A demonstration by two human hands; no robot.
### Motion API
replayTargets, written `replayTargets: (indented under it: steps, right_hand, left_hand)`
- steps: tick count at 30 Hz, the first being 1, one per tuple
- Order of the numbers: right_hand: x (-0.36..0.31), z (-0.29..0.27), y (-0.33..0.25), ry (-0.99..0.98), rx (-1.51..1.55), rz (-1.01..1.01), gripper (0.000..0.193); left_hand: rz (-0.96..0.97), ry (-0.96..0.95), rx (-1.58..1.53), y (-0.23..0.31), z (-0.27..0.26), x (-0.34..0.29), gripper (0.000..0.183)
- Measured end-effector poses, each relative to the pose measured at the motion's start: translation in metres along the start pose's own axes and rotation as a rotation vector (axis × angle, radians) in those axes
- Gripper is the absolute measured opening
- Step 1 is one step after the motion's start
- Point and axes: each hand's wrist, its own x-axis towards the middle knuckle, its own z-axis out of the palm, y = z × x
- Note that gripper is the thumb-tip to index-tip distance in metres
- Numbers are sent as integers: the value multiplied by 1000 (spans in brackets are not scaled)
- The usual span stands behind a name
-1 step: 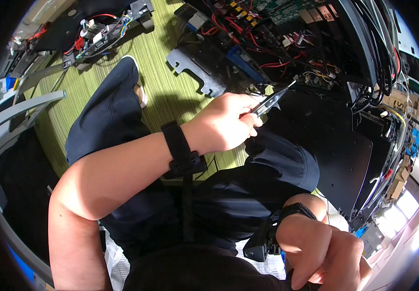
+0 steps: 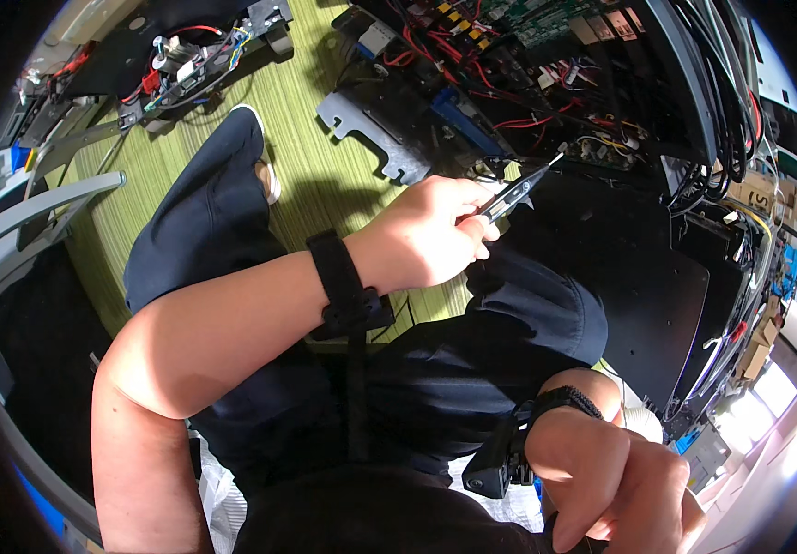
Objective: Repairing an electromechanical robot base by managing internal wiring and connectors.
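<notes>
two hands in view. left hand [image 2: 426,235] reaches forward across the lap, grip pinched on small black snips [image 2: 514,194], tips pointing at the wire-filled black chassis [image 2: 602,111]. right hand [image 2: 615,489] low near the knee, curled in a fist, holding what i cannot tell. grey metal bracket [image 2: 366,129] on green floor [image 2: 311,180] just left of the snips.

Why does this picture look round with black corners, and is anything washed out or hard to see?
In the head view a fisheye lens bends straight edges, such as the green striped floor, toward a black circular rim. The lower right edge is washed out by bright glare. The left hand holding the small cutters is sharp and well lit, while the right hand near the rim looks stretched. The dark panel shows little detail.
</notes>
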Motion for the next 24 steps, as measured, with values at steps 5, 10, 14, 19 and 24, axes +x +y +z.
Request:
replayTargets:
  steps: [5, 10, 14, 19, 24]
  right_hand:
    - [-4, 17, -6, 203, -35, 90, 16]
    - [-31, 9, 11, 287, -52, -204, 9]
    - [-14, -13, 37, 431, -228, 77, 21]
    - [-25, -47, 78, 881, -626, 693, 25]
    - [-48, -77, 102, 1084, -675, 798, 22]
  left_hand:
    - [-4, 6, 30, -2, -3, -2, 28]
    - [-8, 10, 33, -4, 2, 6, 28]
    - [6, -62, -434, -26, -10, 11, 20]
    - [152, 248, 135, -33, -13, 31, 17]
    - [93, 294, 17, -23, -13, 31, 23]
